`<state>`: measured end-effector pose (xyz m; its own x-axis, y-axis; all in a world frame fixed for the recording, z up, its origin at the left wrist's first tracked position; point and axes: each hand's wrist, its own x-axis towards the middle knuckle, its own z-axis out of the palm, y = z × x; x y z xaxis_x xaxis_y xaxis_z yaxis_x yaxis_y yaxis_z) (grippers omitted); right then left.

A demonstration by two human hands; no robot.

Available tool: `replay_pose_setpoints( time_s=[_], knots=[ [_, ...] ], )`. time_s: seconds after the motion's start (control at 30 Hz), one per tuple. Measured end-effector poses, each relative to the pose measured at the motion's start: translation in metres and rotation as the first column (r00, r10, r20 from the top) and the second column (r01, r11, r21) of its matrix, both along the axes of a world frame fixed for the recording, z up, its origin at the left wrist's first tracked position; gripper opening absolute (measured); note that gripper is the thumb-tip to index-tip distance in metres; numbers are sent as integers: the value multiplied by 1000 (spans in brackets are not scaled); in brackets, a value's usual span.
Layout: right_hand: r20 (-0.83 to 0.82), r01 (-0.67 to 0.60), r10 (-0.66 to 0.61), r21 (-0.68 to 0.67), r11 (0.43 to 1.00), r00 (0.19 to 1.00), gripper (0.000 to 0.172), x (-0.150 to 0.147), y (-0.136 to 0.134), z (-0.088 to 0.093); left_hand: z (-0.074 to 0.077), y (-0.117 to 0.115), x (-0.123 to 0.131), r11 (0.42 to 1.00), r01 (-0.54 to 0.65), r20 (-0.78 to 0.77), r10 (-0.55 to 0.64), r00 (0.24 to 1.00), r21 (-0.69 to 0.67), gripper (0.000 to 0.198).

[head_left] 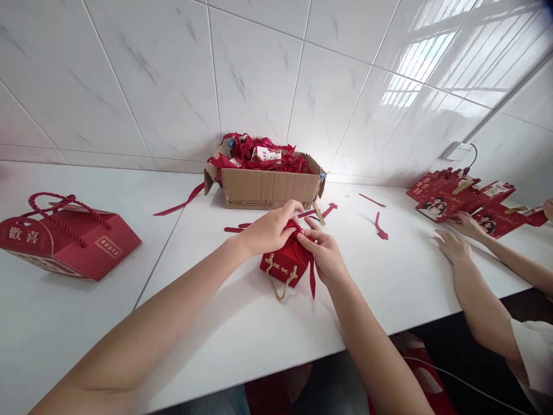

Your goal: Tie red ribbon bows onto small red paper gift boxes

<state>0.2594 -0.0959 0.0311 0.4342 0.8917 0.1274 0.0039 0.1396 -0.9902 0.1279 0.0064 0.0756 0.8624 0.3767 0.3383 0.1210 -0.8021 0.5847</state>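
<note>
A small red gift box [283,262] with gold characters and a twisted gold cord handle [279,291] sits on the white table in front of me. Above its top, my left hand [276,227] pinches a red ribbon [313,279]. From the other side my right hand [322,251] holds the same ribbon between thumb and fingers, close to the left fingertips. One ribbon end hangs down the box's right side. The fingers partly cover the place where the ribbon crosses the lid.
Behind the box stands a cardboard carton [272,187] full of red ribbons. A larger red box [82,242] with rope handles is at left. Ribbon scraps [380,226] lie about. At right, another person's hands [453,245] are near red printed boxes [440,199].
</note>
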Motion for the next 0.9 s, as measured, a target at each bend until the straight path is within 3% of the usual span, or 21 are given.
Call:
replay_pose_setpoints(
  time_s=[0.17,0.23,0.4,0.57,0.7,0.9],
  knots=[
    [-46,21,-22,-18,1000,999,20,-2,0,1,3,3,-1,967,-233,-26,237,971,104,13],
    [-52,31,-32,-28,999,998,19,-2,0,2,9,5,-7,959,-262,-108,274,956,110,14],
    [9,41,-41,-57,998,999,19,-4,-2,3,23,4,-17,992,-124,-299,115,947,-12,20],
    [97,-22,31,-88,996,995,23,-5,-7,7,21,5,-15,991,-131,-287,132,949,22,23],
    [277,-60,93,-126,990,956,30,-4,-11,10,19,13,-13,995,-84,-272,96,958,56,19],
    [436,-2,30,-64,998,899,28,-2,-12,7,16,20,-12,995,-43,-263,66,963,92,20]
  ],
)
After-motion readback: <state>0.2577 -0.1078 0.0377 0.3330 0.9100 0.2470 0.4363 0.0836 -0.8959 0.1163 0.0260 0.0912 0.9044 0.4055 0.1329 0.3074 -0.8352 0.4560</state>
